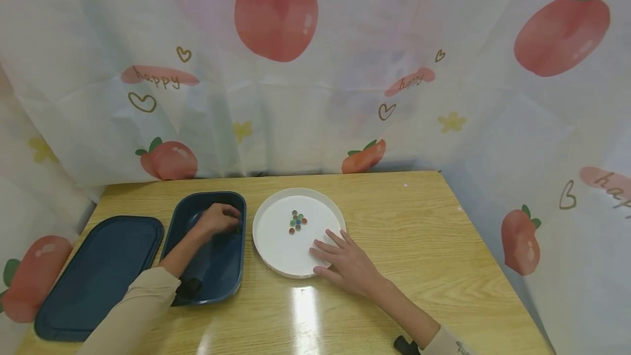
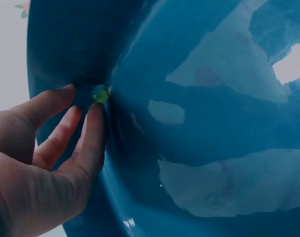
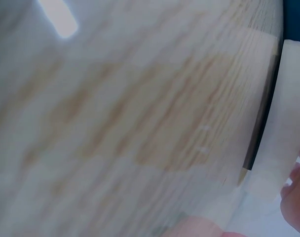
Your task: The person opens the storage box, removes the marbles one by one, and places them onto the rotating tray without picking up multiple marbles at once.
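Inside the dark blue bin point(image 1: 228, 267), my left hand point(image 1: 222, 219) reaches down by the right wall. The left wrist view shows a clear green-yellow glass marble point(image 2: 100, 93) in the bin's corner. A fingertip of the left hand point(image 2: 51, 153) is at the marble, and the thumb stands a little apart from it. My right hand point(image 1: 347, 264) rests with spread fingers over the near right rim of the round white tray point(image 1: 268, 240). Several small glass marbles point(image 1: 298, 222) lie clustered on that tray. Only part of the right hand point(image 3: 295, 207) shows in the right wrist view.
A flat dark blue lid point(image 1: 98, 278) lies left of the bin. All stand on a wood-grain table point(image 1: 409, 229). A printed curtain point(image 1: 315, 103) hangs behind the table and along its sides.
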